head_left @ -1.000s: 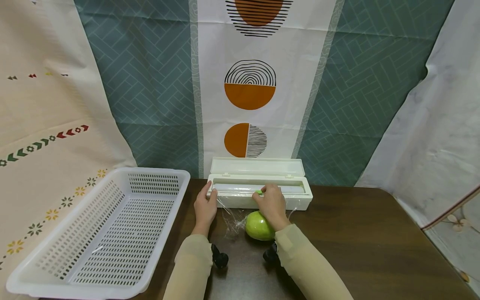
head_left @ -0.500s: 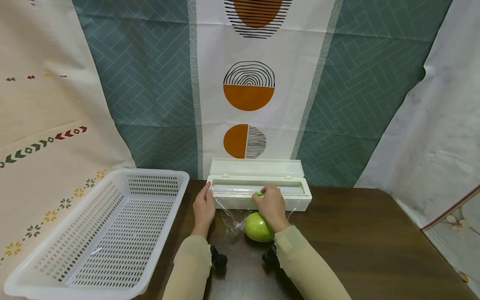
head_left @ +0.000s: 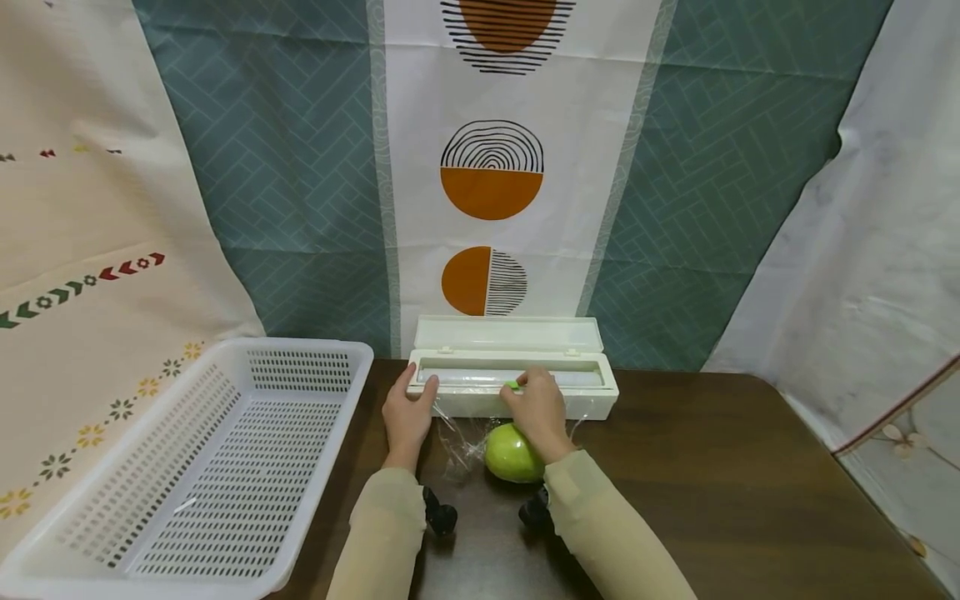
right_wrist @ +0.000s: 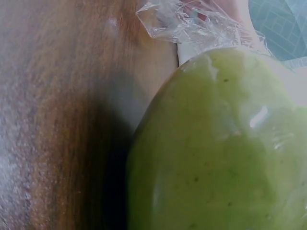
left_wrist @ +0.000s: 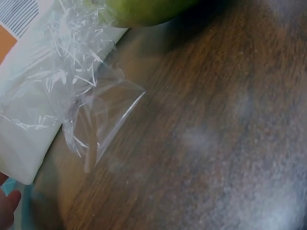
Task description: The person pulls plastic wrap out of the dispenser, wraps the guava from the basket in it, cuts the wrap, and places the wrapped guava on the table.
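Note:
A long white cling film box [head_left: 517, 406] lies at the back of the table with its lid raised and a roll inside. My left hand [head_left: 407, 422] holds its left end, thumb at the front edge and fingers round the side. My right hand [head_left: 542, 410] pinches the small green slide cutter [head_left: 513, 385] on the front rim, near the middle. Clear cling film [left_wrist: 91, 100] hangs crumpled over the box front. It runs to a shiny green fruit [right_wrist: 216, 143], which has film over its skin and rests on the table below my right wrist.
A white perforated plastic basket [head_left: 360, 367] stands on the left. The dark wooden table [head_left: 720, 483] extends to the right. Patterned cloth [head_left: 307, 167] hangs behind the box. Black wrist camera parts [head_left: 442, 518] sit under both sleeves.
My left thumb shifts and spreads from the fingers at the box end. My right hand stays on the green cutter. The whole head view drifts slightly.

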`<state>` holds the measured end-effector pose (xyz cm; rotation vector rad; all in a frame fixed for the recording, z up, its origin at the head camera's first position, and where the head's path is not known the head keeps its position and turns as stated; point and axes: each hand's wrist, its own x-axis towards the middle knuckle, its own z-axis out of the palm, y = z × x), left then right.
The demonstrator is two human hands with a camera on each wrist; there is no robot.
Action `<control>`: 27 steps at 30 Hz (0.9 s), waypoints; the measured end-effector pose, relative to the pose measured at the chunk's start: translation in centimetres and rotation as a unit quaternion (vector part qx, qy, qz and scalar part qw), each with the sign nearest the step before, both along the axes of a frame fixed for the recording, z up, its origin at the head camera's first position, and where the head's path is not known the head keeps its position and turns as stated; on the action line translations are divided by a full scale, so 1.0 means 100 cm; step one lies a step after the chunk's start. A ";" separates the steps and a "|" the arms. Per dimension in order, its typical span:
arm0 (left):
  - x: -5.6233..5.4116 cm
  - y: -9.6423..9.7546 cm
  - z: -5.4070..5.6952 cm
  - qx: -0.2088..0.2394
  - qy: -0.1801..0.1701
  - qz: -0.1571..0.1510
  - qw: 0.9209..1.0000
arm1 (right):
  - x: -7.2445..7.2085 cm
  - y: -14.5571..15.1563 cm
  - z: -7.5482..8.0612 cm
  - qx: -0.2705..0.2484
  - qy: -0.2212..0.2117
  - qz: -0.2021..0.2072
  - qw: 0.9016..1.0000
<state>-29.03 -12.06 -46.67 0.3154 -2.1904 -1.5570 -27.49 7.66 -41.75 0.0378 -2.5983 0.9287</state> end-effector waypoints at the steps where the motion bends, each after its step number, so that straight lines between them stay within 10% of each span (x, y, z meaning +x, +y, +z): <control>1: 0.000 0.000 0.000 0.000 -0.001 -0.001 1.000 | 0.000 0.000 0.000 -0.001 -0.001 0.001 1.000; 27: 0.002 0.000 0.002 0.004 -0.006 -0.007 1.000 | -0.001 0.001 0.000 -0.020 -0.006 -0.010 1.000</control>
